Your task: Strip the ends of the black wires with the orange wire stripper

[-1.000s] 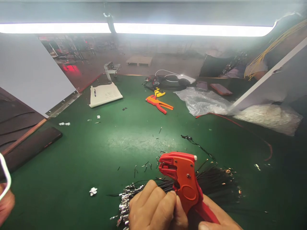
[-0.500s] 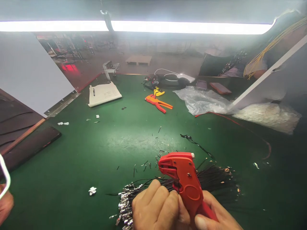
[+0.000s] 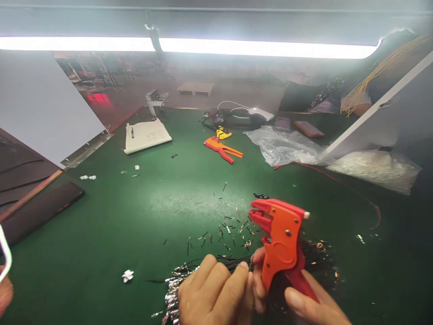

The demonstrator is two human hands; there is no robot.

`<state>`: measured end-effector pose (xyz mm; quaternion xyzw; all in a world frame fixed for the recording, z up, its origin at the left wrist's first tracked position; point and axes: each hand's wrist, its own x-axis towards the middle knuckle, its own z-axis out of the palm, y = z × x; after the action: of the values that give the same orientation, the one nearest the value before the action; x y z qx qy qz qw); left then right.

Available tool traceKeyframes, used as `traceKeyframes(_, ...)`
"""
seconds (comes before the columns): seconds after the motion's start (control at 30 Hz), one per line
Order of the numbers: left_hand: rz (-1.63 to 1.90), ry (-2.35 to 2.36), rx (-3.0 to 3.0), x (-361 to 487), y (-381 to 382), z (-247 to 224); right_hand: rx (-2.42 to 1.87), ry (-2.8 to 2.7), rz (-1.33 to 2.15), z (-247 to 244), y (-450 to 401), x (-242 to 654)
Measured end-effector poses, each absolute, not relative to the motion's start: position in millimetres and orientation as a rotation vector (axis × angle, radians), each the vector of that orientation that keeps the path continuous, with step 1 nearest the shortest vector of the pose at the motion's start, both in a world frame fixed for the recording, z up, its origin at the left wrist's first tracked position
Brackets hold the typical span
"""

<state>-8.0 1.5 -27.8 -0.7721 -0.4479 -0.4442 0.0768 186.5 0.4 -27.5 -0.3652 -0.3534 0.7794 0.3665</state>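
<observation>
My right hand [image 3: 314, 300] grips a red and orange wire stripper [image 3: 282, 239], its handles lower right and its jaws pointing left. Some fingers of that hand curl round the tool's front, close to my left fingertips. My left hand [image 3: 216, 291] is closed in a pinch on a thin black wire [image 3: 251, 262], of which a short end shows above the fingers. Beneath both hands lies a bundle of black wires [image 3: 233, 262], with shiny metal terminals [image 3: 172, 289] at its left end. Wire clippings [image 3: 228, 230] are scattered beyond the bundle.
Orange pliers [image 3: 223, 149] and a yellow-handled tool [image 3: 223, 132] lie farther back on the green table [image 3: 101, 234]. Clear plastic bags [image 3: 280, 144] sit right, a paper pad [image 3: 149, 135] left. Another person's hand [image 3: 5, 293] shows at the left edge beside a white curved bar [image 3: 5, 253].
The wire stripper has moved right and slightly up, away from my left hand, baring more clippings. Fingers of my right hand now show in front of the tool. The view has shifted slightly.
</observation>
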Motion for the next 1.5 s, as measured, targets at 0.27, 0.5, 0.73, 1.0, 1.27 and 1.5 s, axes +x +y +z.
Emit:
traceKeyframes(0.27, -1.130, -1.024, -2.623, 6, 3, -36, -0.896, -0.996, 1.793, -17, 23, 234)
traceKeyframes(0.5, -1.094, -1.147, -2.539, 21, 1, -60, -0.842, -0.935, 1.793, -23, 25, 236)
traceKeyframes(0.73, -0.970, -1.264, -2.532, 0, -2, -29, -0.923, -0.811, 1.807, -11, 21, 219)
traceKeyframes(1.0, -1.171, -1.605, -2.372, -9, -8, -21, -0.826, -0.780, 1.781, -4, 24, 221)
traceKeyframes(1.27, -0.918, -1.747, -2.444, -13, -9, -29, -0.752, -0.653, 1.750, -5, 25, 219)
traceKeyframes(1.5, -0.637, -1.794, -2.541, 10, -9, -33, -0.718, -0.660, 1.722, -11, 23, 222)
